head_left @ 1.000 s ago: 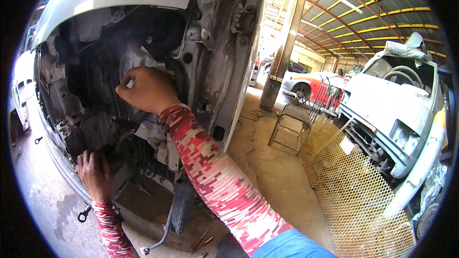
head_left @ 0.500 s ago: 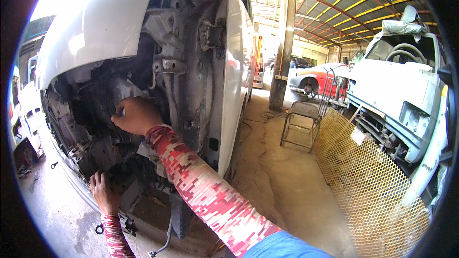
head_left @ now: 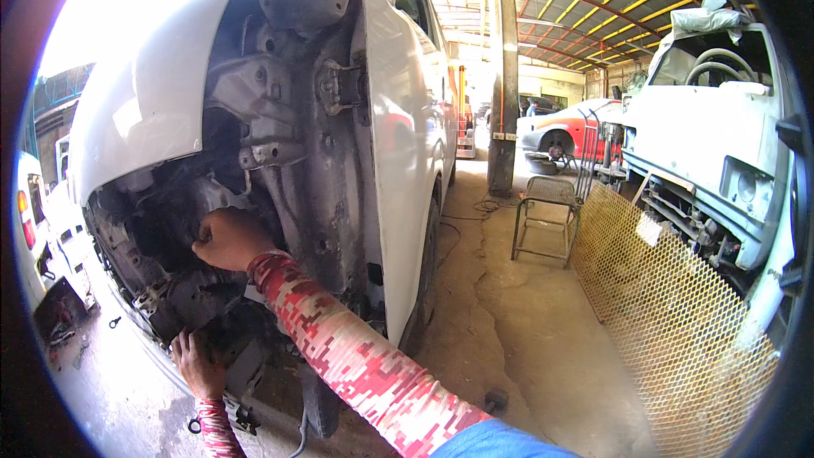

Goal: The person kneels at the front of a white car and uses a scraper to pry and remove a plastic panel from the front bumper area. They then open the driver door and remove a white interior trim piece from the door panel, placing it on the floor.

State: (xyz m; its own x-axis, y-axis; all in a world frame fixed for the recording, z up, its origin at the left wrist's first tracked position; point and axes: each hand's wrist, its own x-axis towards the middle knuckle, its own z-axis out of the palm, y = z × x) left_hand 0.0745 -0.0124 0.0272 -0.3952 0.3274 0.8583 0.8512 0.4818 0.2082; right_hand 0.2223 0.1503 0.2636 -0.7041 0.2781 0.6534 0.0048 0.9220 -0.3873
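Note:
The opened front corner of a white van (head_left: 148, 114) fills the left side, its grey inner metal (head_left: 263, 85) and dark cavity bare. Curled fingers close my right hand (head_left: 231, 239), which reaches into that cavity beside a greyish part (head_left: 212, 192); whatever it holds is hidden. Lower down, my left hand (head_left: 200, 365) rests with outstretched fingers against a dark part (head_left: 191, 305) at the bottom edge of the opening. Both forearms wear red-and-white camouflage sleeves, the right one (head_left: 356, 339) crossing in front of the van.
Right of the van stands a metal chair frame (head_left: 545, 214), beside a yellow expanded-mesh panel (head_left: 653, 288). A stripped pale truck cab (head_left: 704, 136) is behind the mesh. A post (head_left: 502, 76) rises mid-floor, cables (head_left: 487, 203) at its foot. A red car (head_left: 585, 131) sits farther back.
The view has shifted, so the van's front and the chair sit lower and its side shows more. Both hands stay at about the same spots on the van.

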